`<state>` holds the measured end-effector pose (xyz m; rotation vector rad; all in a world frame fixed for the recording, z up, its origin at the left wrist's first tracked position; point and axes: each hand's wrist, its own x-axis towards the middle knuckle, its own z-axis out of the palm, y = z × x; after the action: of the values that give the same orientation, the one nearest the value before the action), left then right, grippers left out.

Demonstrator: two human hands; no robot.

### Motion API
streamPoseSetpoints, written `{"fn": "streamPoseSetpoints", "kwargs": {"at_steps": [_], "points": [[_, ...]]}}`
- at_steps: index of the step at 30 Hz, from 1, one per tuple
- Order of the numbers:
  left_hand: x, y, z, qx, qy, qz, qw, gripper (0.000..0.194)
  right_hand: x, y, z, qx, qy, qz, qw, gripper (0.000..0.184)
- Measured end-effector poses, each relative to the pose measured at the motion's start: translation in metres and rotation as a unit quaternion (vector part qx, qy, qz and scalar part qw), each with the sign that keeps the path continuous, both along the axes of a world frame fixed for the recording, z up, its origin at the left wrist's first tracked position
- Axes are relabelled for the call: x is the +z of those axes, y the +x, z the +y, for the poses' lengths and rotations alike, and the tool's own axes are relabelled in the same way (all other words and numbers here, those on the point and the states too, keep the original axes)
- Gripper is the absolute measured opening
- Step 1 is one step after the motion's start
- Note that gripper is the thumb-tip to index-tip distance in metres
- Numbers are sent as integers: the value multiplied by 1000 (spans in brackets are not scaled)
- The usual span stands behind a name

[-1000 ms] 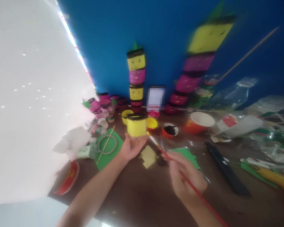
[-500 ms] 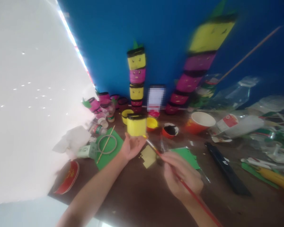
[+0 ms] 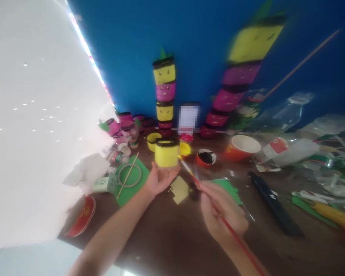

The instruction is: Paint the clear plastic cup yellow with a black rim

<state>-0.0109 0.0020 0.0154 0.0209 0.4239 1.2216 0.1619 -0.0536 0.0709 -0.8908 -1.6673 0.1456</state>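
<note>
My left hand (image 3: 163,180) holds up a yellow-painted cup (image 3: 166,155) with a black rim, its palm and fingers beneath and around the base. Between the fingers of my right hand (image 3: 222,211) is a paintbrush (image 3: 196,180) with a red handle. Its yellow-coated tip is by the lower right side of the cup; whether it touches is hard to tell. Just behind the cup stand a small bowl of yellow paint (image 3: 185,149) and a second yellow cup (image 3: 153,142). To their right is a cup of black paint (image 3: 206,158).
Stacks of yellow and magenta cups with faces (image 3: 165,92) rise against the blue wall. A paper bucket (image 3: 243,147) and plastic bottles crowd the right. Green paper (image 3: 133,191) with a tape ring lies at left, pale paper scraps (image 3: 179,190) in the middle, a black bar-shaped object (image 3: 274,205) at right.
The brush tip has moved from the cup's bottom edge slightly up and to the right. My right hand shifted a little right; the left hand still holds the cup, which turned slightly.
</note>
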Motion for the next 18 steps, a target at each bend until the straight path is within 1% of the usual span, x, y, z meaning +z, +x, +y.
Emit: {"fn": "streamPoseSetpoints", "kwargs": {"at_steps": [3, 6, 8, 12, 15, 18], "points": [[-3, -1, 0, -15, 0, 8, 1000, 80, -4, 0, 1, 2, -19, -6, 1000, 20], [-4, -1, 0, 2, -9, 3, 1000, 77, -6, 2, 0, 27, -36, -11, 999, 18], [-4, -1, 0, 3, -10, 3, 1000, 75, -5, 4, -1, 44, -35, -4, 998, 18], [2, 0, -1, -22, -10, 3, 1000, 79, -1, 3, -2, 12, -11, 10, 1000, 22], [5, 0, -2, -26, -9, 1, 1000, 79, 0, 1, -2, -14, -5, 8, 1000, 22], [5, 1, -2, -31, -14, 3, 999, 81, -1, 1, -2, -22, 0, 1, 1000, 22]]}}
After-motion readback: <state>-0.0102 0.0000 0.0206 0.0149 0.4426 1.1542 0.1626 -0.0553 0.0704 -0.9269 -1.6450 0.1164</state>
